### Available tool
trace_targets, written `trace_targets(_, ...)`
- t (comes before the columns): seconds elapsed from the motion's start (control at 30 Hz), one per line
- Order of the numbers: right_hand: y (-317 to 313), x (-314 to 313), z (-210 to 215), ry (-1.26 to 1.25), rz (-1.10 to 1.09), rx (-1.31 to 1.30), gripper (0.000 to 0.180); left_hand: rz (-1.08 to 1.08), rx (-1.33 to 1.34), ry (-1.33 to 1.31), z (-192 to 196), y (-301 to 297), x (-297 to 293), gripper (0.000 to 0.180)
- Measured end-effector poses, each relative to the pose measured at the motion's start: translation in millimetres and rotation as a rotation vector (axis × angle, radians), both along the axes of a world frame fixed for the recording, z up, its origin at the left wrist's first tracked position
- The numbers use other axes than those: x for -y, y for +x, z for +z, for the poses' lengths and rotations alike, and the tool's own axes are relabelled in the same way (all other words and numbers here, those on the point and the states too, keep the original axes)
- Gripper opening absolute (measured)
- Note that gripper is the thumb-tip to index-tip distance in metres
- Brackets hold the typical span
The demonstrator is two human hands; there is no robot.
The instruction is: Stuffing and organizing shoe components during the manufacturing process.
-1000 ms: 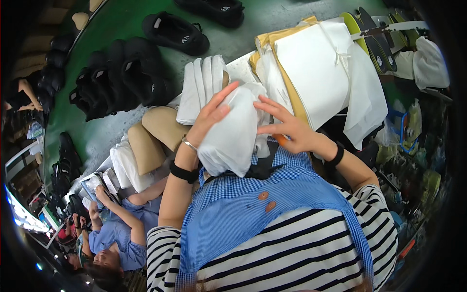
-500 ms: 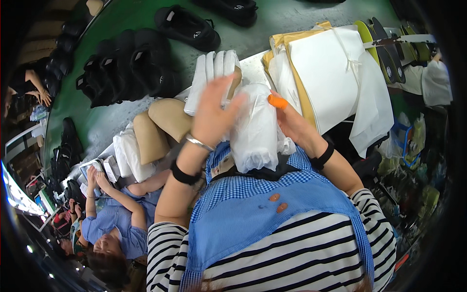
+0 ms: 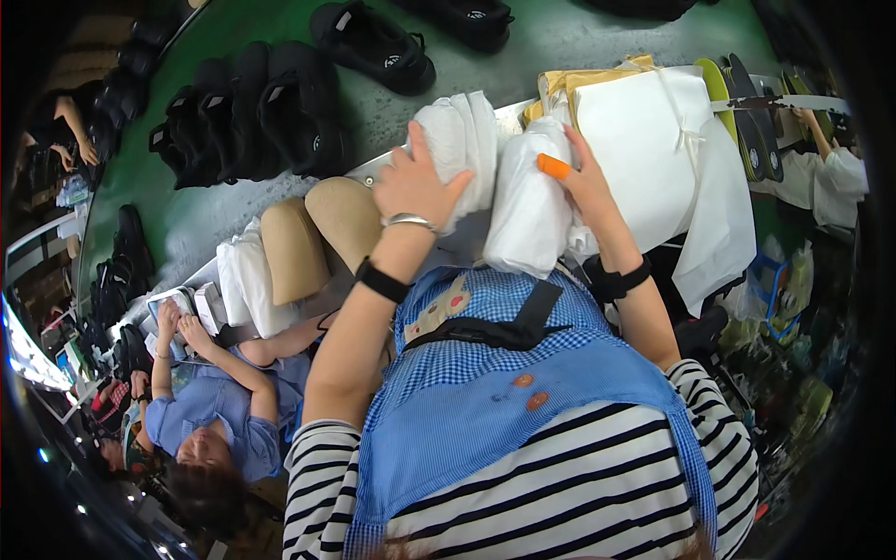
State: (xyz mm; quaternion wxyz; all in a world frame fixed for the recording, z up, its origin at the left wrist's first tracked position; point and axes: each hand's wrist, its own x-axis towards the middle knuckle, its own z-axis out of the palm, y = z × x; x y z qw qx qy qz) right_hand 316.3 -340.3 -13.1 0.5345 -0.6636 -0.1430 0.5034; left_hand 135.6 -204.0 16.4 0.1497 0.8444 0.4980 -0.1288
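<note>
My left hand (image 3: pixel 416 189) lies with fingers spread on the near side of a stack of white tissue-wrapped pieces (image 3: pixel 478 140), touching it. To the right of that stack, a plump bundle wrapped in white tissue paper (image 3: pixel 530 201) stands tilted at the bench's near edge. My right hand (image 3: pixel 590 191) holds this bundle by its right side, its orange-covered thumb pressed on the wrapping. What the tissue contains is hidden. Left of my left hand rest rounded tan forms (image 3: pixel 294 252) and another white wrapped bundle (image 3: pixel 250 280).
Black shoes (image 3: pixel 303 121) stand in a row on the green bench (image 3: pixel 467 70). At right lie a stack of white paper sheets (image 3: pixel 639 140) and dark insoles with yellow-green ones (image 3: pixel 747 121). A co-worker in blue (image 3: pixel 219 411) sits at lower left; plastic bags hang at right.
The white bundle has moved from in front of my apron forward and right, beside the stack. My left hand has come off it and now rests on the stack.
</note>
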Motion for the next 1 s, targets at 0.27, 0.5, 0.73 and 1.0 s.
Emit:
trace_targets(0.27,48,21,20,0.006,-0.028,0.29,0.081,0.177,0.548,-0.347,-56,-3,13,0.099)
trace_targets(0.5,44,-39,26,-0.036,0.494,0.565,0.085,0.742,1.088,-1.287,-47,-11,-1,0.088)
trace_targets(0.73,-2,-46,-38,0.034,0.565,0.019,0.078,0.262,0.623,-0.675,35,-62,-5,0.092)
trace_targets(1.0,21,-45,10,-0.136,0.612,0.657,0.078,0.338,0.035,-0.315,14,-32,27,0.104)
